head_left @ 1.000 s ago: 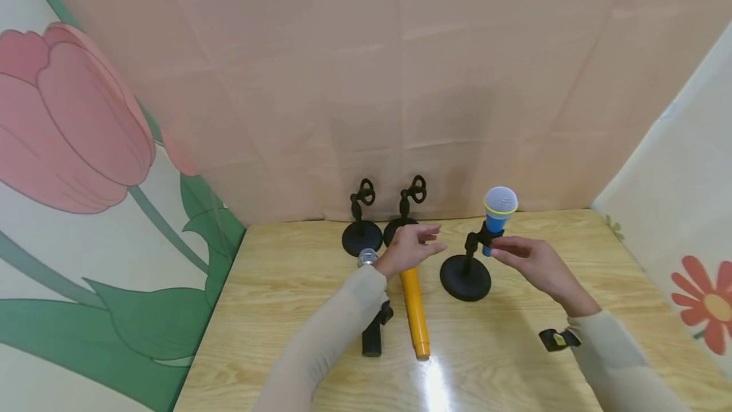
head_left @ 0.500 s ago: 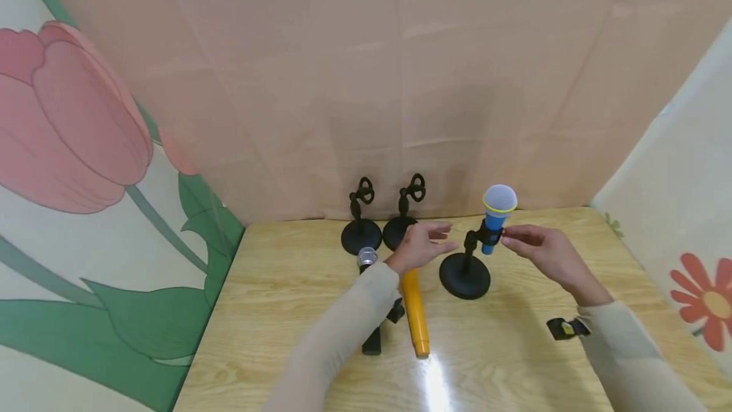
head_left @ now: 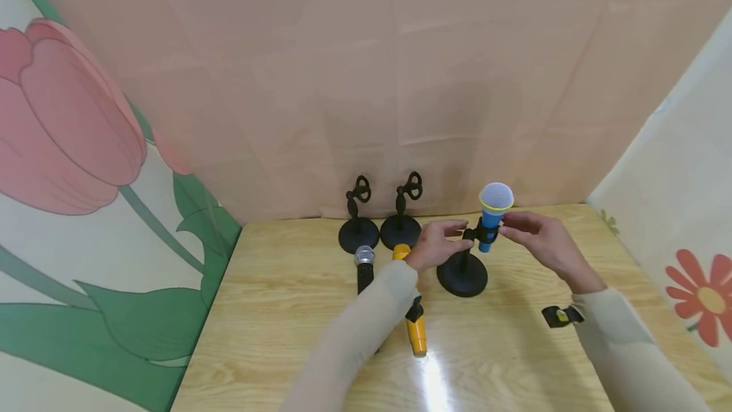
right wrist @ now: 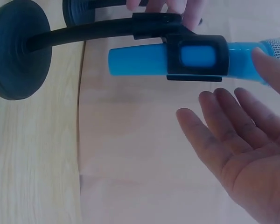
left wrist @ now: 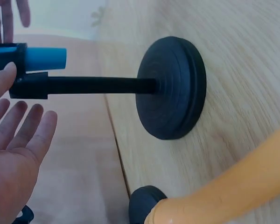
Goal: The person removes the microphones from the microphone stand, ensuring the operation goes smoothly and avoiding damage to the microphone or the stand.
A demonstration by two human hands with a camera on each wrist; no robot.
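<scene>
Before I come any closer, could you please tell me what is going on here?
A person's open left hand and open right hand flank a blue microphone mounted on a black tabletop stand; whether either touches it is hard to tell. An orange microphone and a black, silver-headed microphone lie on the wooden table, two more black stands behind them.

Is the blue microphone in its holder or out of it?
In. The blue microphone runs through the black clip, its bottom end poking out below and its round head above.
</scene>
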